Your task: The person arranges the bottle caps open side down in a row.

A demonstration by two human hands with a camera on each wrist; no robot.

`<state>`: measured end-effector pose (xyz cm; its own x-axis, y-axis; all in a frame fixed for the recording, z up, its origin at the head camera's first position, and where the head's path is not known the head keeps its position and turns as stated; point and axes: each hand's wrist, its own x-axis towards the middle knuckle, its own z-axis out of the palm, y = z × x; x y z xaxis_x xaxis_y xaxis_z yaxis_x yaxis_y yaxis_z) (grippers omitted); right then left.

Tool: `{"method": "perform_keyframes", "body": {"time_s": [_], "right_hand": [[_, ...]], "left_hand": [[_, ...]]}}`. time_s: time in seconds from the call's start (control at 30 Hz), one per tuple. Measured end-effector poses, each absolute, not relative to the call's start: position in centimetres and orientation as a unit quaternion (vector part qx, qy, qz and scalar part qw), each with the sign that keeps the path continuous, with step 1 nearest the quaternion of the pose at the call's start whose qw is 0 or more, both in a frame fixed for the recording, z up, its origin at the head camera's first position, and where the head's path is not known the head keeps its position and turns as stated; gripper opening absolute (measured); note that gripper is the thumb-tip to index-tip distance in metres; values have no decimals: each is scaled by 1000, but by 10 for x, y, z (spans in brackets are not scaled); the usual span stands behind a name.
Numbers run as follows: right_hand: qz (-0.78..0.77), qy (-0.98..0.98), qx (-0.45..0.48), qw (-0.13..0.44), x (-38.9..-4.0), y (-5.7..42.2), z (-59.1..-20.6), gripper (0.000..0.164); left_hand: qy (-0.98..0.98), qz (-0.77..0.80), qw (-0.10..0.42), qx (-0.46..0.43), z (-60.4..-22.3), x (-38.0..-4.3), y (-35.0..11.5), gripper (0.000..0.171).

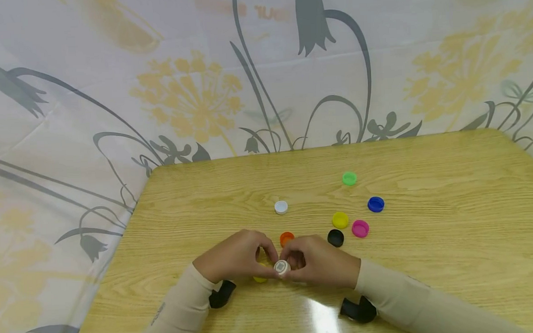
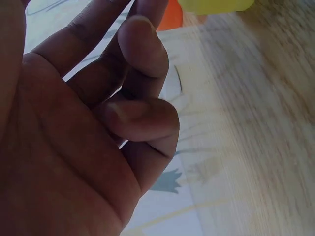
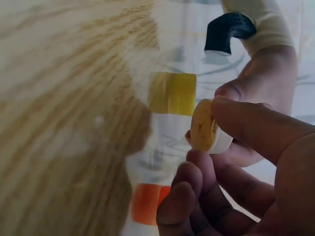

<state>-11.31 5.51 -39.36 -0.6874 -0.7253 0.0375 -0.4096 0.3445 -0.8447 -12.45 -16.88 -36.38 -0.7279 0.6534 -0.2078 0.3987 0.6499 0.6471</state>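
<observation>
A small round white cap (image 1: 282, 267) with a grey mark on its top is pinched by both hands, just above the table near its front. My left hand (image 1: 238, 257) grips it from the left with thumb and fingertips. From the other side my right hand (image 1: 323, 264) holds it the same way. In the right wrist view the cap (image 3: 203, 127) is tilted on edge, its yellowish face toward the table. Partly hidden behind the left hand lies a yellow cap (image 1: 260, 279). Just beyond the fingertips sits an orange cap (image 1: 287, 238).
On the wooden table (image 1: 196, 199) lie a white cap (image 1: 280, 208), a green cap (image 1: 349, 178), a blue cap (image 1: 376, 204), another yellow cap (image 1: 340, 220), a magenta cap (image 1: 360, 228) and a black cap (image 1: 335, 238). A patterned curtain (image 1: 271, 77) hangs along the back and left.
</observation>
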Motion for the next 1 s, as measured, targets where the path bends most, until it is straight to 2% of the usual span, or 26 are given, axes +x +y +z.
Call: {"method": "perform_keyframes", "body": {"time_s": [0.3, 1.0], "right_hand": [[-452, 804, -343, 180, -110, 53, -397, 15], [-435, 815, -338, 181, -110, 52, -398, 9]], "left_hand": [[894, 247, 191, 320, -370, -123, -166, 15], [907, 207, 173, 322, -370, -118, -163, 14]]}}
